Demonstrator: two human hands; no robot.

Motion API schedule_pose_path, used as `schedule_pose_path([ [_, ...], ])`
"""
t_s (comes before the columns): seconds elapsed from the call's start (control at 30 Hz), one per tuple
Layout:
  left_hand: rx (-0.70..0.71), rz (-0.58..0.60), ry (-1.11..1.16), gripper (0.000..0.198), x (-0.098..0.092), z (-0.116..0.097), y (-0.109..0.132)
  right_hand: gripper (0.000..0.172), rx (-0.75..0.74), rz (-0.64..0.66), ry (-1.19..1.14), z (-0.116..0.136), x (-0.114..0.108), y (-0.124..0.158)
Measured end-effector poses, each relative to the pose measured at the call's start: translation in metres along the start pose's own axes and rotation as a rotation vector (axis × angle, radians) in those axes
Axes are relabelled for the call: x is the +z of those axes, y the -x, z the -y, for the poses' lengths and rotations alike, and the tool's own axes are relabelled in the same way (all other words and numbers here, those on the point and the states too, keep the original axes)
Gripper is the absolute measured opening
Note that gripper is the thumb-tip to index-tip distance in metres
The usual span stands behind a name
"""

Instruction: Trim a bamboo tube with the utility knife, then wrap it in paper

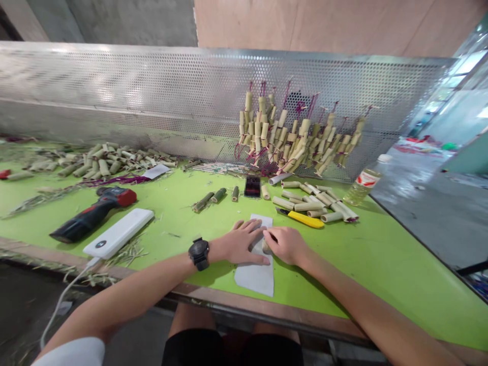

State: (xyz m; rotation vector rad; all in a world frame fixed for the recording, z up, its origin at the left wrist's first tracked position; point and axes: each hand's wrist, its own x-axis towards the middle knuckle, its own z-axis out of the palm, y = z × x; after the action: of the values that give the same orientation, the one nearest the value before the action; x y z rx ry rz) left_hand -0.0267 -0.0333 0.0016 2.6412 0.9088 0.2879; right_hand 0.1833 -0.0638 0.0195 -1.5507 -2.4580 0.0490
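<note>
A narrow white sheet (257,280) lies on the green tabletop in front of me. My left hand (244,241) rests flat across it with the fingers spread. Fingers curled, my right hand (285,245) grips a short piece of cut stem (266,247) against the sheet; most of that piece is hidden. Beyond my right hand lies a yellow utility knife (303,218) with its blade out. Past the left hand are a few loose cut stems (219,195) and a small dark square object (252,186).
A cordless drill (95,211) and a white power bank (119,233) with a cable lie at left. Cut stems are heaped behind (110,160). Strung stem pieces (290,137) hang on the perforated metal panel (171,96). A bottle of yellowish liquid (366,183) stands right.
</note>
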Motion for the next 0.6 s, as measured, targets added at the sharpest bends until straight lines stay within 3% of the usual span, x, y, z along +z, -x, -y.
schedule_pose_path([
  [0.6,-0.027,0.045,-0.012,0.108,-0.006,-0.0059,-0.0002,0.045,0.008,0.014,-0.073,-0.0015,0.0002,0.0001],
])
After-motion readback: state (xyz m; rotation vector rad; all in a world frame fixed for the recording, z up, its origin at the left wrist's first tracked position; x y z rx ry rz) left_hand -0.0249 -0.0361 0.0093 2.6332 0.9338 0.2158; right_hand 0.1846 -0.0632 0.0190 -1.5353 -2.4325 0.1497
